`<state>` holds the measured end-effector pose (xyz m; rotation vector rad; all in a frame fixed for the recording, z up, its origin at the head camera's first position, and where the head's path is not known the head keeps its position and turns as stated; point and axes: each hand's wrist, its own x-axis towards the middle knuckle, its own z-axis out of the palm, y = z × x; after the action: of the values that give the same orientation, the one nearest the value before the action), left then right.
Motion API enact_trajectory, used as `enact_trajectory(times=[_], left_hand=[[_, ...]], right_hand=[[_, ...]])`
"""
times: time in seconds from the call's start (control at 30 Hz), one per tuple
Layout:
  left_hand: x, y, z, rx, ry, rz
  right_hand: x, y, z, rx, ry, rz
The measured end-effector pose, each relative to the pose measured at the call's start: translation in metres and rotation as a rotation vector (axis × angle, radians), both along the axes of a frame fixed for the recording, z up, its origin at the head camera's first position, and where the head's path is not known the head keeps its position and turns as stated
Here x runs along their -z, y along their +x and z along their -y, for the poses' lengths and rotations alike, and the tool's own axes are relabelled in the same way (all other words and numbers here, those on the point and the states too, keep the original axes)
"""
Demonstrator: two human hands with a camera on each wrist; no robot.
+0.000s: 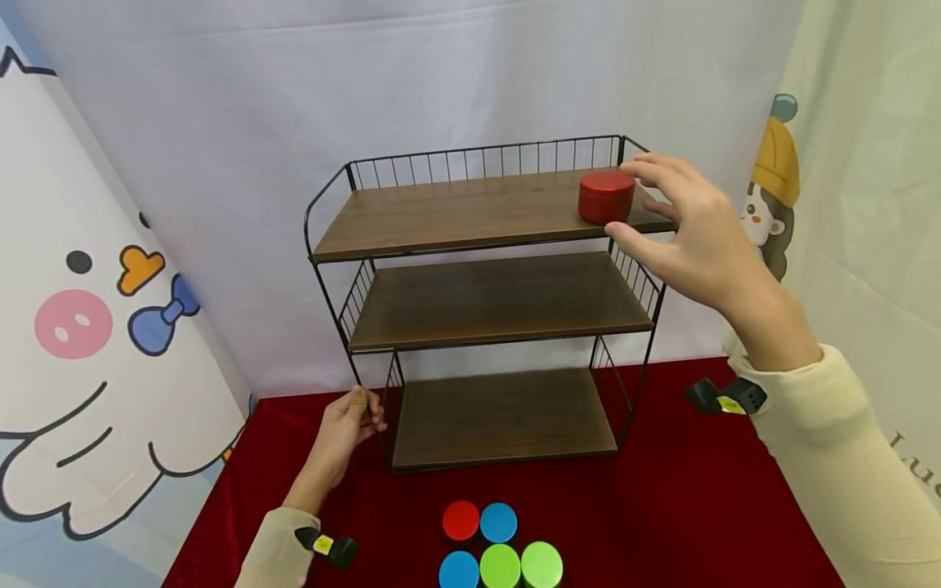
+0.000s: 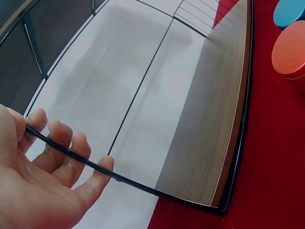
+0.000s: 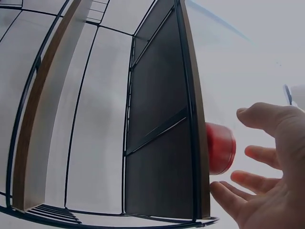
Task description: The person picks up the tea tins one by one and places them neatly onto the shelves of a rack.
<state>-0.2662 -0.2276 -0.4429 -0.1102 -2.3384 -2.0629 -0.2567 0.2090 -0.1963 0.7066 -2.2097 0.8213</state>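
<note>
A round red tin (image 1: 606,197) stands on the right part of the top tier of a three-tier shelf rack (image 1: 478,298) with brown boards and a black wire frame. My right hand (image 1: 691,224) is just right of the tin, thumb and fingers spread apart. In the right wrist view a gap shows between the spread fingers and the red tin (image 3: 220,149). Low on the rack's left side, my left hand (image 1: 345,429) holds the black frame post. The left wrist view shows its fingers (image 2: 78,157) curled behind that post.
Several round tins are grouped on the red cloth (image 1: 662,506) in front of the rack: a red one (image 1: 461,521), blue ones (image 1: 498,523) and green ones (image 1: 541,563). White curtain fabric (image 1: 470,82) hangs behind the rack. Low wire rails edge the top tier.
</note>
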Motion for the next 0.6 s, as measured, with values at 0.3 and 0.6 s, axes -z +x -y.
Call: enact_trajectory(times=[0.3,0.6], left_hand=[[0.001,0.0,0.002,0.001,-0.006,-0.008],[-0.001,0.0,0.001,0.013,0.006,-0.001]], right_hand=[[0.021,0.023,0.002,-0.063,-0.073,-0.171],[0.057,0.039,-0.002,-0.125,-0.086,-0.25]])
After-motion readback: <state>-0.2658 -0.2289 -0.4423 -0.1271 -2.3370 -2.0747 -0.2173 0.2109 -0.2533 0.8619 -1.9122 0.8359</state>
